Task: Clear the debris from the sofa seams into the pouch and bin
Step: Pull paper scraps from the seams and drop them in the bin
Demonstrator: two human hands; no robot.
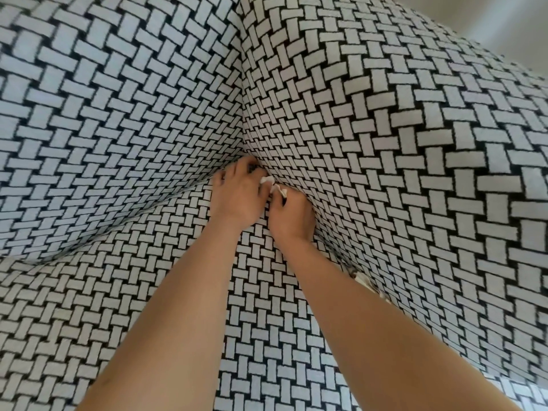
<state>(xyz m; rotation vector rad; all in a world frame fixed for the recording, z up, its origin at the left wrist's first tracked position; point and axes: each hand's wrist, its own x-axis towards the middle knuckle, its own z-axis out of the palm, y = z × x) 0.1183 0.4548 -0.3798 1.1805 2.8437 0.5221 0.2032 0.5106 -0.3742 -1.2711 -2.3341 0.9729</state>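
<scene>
Both my hands are at the far corner of a sofa covered in black-and-white basket-weave fabric, where the seat [261, 292] meets the back cushion [118, 129] and the right arm [415, 173]. My left hand [237, 197] has its fingertips pushed into the corner seam. A small crumpled white scrap [267, 180] shows at its thumb side. My right hand [292, 216] has curled fingers pinching a second white scrap [279, 190] at the seam along the arm. More white debris [366, 281] is wedged in the same seam, nearer to me. Pouch and bin are out of view.
The sofa fabric fills nearly the whole view. A pale wall or floor [489, 22] shows at the top right beyond the arm.
</scene>
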